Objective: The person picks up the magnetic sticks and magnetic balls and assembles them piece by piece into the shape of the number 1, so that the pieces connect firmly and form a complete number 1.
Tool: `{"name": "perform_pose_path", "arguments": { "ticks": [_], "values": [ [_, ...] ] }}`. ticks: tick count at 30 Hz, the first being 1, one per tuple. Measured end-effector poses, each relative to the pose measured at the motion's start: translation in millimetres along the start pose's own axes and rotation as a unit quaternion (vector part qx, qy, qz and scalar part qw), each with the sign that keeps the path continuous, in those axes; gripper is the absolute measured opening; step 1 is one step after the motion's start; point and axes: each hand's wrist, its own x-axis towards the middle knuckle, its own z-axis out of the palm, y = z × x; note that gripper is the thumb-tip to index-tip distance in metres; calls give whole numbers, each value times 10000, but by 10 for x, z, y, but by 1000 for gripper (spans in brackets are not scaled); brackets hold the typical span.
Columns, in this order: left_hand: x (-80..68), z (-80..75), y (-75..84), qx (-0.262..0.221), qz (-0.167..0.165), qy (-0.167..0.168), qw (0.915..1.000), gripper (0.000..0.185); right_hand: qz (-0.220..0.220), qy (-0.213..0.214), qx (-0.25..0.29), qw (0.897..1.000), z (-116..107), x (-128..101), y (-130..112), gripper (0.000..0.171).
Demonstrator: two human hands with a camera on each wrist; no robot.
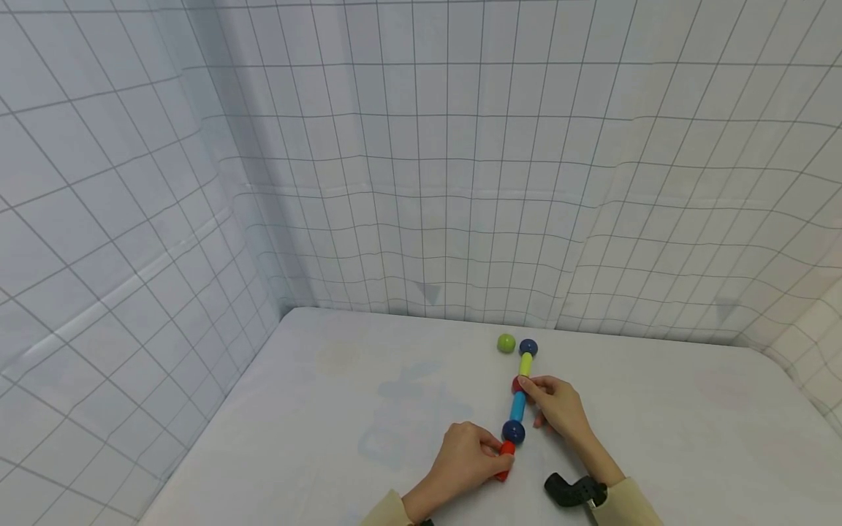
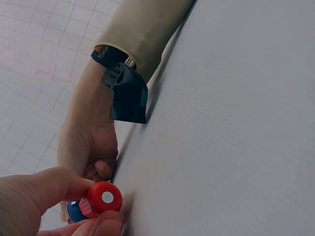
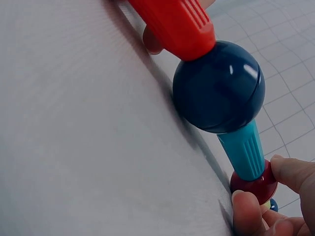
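Observation:
A chain of balls and rods lies on the white table. From far to near it runs: dark blue ball point(image 1: 528, 347), yellow-green rod point(image 1: 525, 364), dark red ball point(image 3: 253, 188), light blue rod point(image 1: 517, 407), dark blue ball point(image 1: 514, 432), red rod point(image 1: 504, 462). My left hand point(image 1: 464, 457) pinches the red rod between thumb and fingers at the near end; a pale round spot marks the rod's end in the left wrist view. Farther up, my right hand point(image 1: 559, 406) pinches the dark red ball, partly covering it. Rods and balls touch end to end.
A loose green ball point(image 1: 506, 343) lies left of the far dark blue ball. The white table point(image 1: 316, 409) reaches back to a grid-patterned cloth wall point(image 1: 421, 183), with another at the left. A black wrist device point(image 1: 572, 491) sits on the right forearm, close above the table.

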Motion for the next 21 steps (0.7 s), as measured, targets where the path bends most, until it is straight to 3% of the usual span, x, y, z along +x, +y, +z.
{"name": "perform_pose_path", "arguments": {
  "ticks": [11, 21],
  "values": [
    [-7, -3, 6, -959, -512, -367, 9934, 16, 86, -82, 31, 9999, -8, -2, 4, 60],
    [-11, 36, -21, -1283, -563, -479, 9890, 17, 25, -63, 34, 10000, -5, -6, 10, 60]
  ]
}}
